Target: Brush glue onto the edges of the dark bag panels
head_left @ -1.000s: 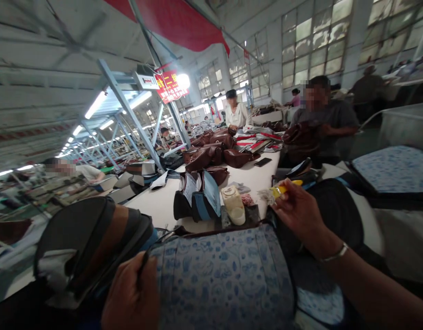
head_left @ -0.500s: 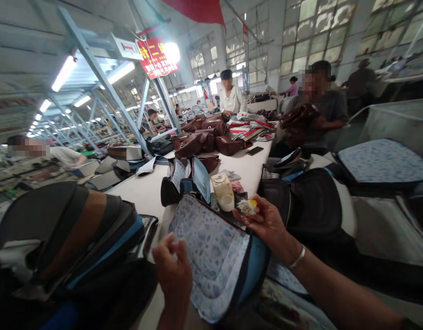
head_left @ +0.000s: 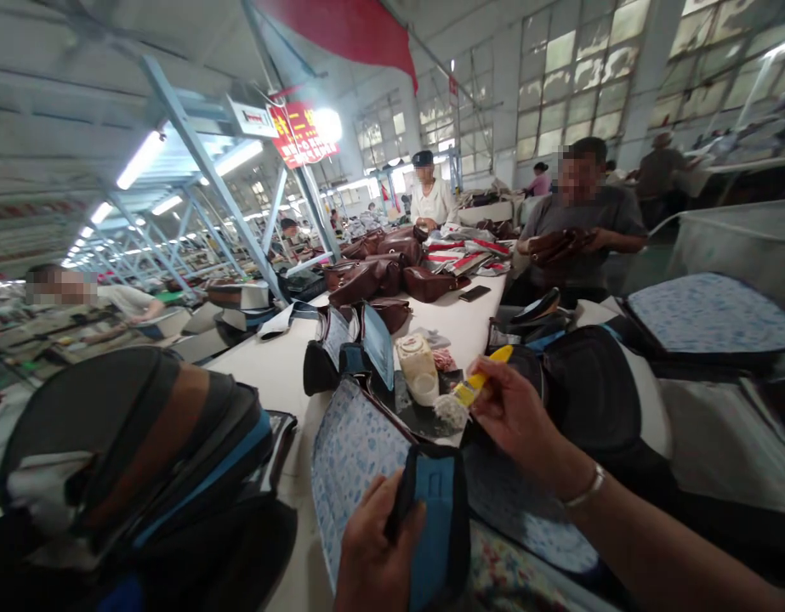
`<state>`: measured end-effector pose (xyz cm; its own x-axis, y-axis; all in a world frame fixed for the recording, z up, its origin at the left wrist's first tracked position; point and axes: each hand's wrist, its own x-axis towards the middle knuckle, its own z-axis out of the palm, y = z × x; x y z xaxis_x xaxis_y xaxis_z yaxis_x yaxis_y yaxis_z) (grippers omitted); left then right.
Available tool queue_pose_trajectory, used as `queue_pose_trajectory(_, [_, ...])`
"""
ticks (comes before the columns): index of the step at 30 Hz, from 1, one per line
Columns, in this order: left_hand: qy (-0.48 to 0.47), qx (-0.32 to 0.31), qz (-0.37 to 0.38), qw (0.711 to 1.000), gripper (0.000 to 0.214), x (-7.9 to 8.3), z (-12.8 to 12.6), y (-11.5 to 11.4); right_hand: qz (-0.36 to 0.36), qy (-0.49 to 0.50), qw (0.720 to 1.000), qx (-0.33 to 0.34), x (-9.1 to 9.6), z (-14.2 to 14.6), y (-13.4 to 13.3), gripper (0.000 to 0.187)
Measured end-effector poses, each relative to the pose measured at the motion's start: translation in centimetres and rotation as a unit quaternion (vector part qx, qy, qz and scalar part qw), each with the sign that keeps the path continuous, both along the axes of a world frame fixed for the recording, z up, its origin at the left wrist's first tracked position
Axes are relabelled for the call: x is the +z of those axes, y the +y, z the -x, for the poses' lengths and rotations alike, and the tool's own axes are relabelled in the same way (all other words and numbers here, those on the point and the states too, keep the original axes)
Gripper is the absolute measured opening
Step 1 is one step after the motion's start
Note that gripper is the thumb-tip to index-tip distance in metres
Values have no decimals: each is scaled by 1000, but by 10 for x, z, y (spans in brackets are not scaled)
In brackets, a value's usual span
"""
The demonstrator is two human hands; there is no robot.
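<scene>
My right hand (head_left: 523, 429), with a bracelet at the wrist, pinches a brush (head_left: 474, 387) with a yellow handle; its whitish bristles look clumped and point left. Just left of the bristles stands a stained white plastic bottle (head_left: 418, 364) with an opening low on its side, on a dark board (head_left: 423, 418). Below, my left hand (head_left: 374, 544) grips an unfinished bag piece (head_left: 438, 501), thumb on its blue and black edge. Pale blue patterned lining (head_left: 354, 442) spreads out beside this hand; how it joins the piece is partly hidden.
Stacked dark bag panels (head_left: 162, 442) rise at the left, more black pieces (head_left: 596, 391) at the right. Brown bags (head_left: 379, 263) and a phone (head_left: 474, 293) lie farther along the white table (head_left: 264, 365). A co-worker (head_left: 583, 204) at the right handles a brown bag.
My left hand has closed on the bag piece and lifted its blue edge, folding it up. My right hand has turned, so the brush's yellow handle now shows.
</scene>
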<state>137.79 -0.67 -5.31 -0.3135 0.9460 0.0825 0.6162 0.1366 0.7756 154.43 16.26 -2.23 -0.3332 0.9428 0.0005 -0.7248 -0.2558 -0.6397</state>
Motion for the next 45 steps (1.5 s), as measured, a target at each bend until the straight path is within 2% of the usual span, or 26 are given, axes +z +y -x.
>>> queue_pose_trajectory(3, [-25,20,4,999,50,0,7,-5,-115,-79,990,-33,25,3,-14,24])
queue_pose_trajectory(5, [-57,49,-21,997,50,-4,8,-6,-258,-140,956,-13,32,11,-24,20])
queue_pose_trajectory(7, [-84,72,-46,993,50,-8,11,-6,-395,-193,898,6,34,18,-30,18])
queue_pose_trajectory(9, [-99,80,-58,990,50,-11,13,-8,-499,-232,835,2,36,19,-29,17])
queue_pose_trajectory(14, [-115,120,-105,980,48,-14,14,-13,-630,-309,708,-75,55,4,-18,17])
queue_pose_trajectory(16, [-100,117,-95,983,50,-16,16,-13,-652,-296,689,-107,63,2,-21,15])
queue_pose_trajectory(20, [-47,73,-55,995,53,-23,31,-13,-665,-235,704,-84,64,13,-28,11])
queue_pose_trajectory(21, [-32,69,-54,996,53,-23,35,-14,-674,-240,695,-77,61,15,-27,11])
queue_pose_trajectory(24, [29,53,-87,994,48,-20,43,-17,-708,-285,641,-83,58,15,-21,14])
queue_pose_trajectory(25, [54,42,-105,992,45,-18,43,-17,-711,-289,634,-89,58,13,-21,15])
queue_pose_trajectory(26, [80,28,-120,989,42,-16,42,-16,-708,-283,640,-97,59,10,-21,15])
queue_pose_trajectory(28, [147,9,-157,977,37,-12,38,-14,-689,-259,669,-100,60,7,-24,12])
queue_pose_trajectory(30, [247,-1,-206,947,34,-10,32,-12,-685,-252,680,-74,59,7,-26,9])
queue_pose_trajectory(32, [378,-15,-247,892,36,-11,25,-12,-702,-272,656,-48,59,8,-25,13])
queue_pose_trajectory(34, [486,-23,-263,833,40,-11,16,-14,-711,-305,631,-55,62,7,-22,19])
queue_pose_trajectory(35, [521,-24,-266,811,42,-10,11,-15,-706,-318,630,-66,65,7,-21,21])
queue_pose_trajectory(37, [556,-18,-266,787,42,-7,1,-16,-688,-324,644,-78,73,7,-21,21])
queue_pose_trajectory(39, [567,-20,-270,778,39,-2,-6,-16,-687,-312,654,-60,77,8,-24,20])
queue_pose_trajectory(40, [569,-21,-269,777,38,0,-8,-15,-698,-310,645,-40,78,9,-26,20])
queue_pose_trajectory(42, [568,-22,-266,778,38,1,-9,-14,-733,-328,597,-4,78,12,-28,20])
queue_pose_trajectory(44, [567,-24,-266,779,40,0,-8,-13,-758,-365,541,-2,78,12,-27,20])
queue_pose_trajectory(45, [568,-21,-266,778,41,-1,-7,-13,-759,-379,530,-18,79,12,-27,20])
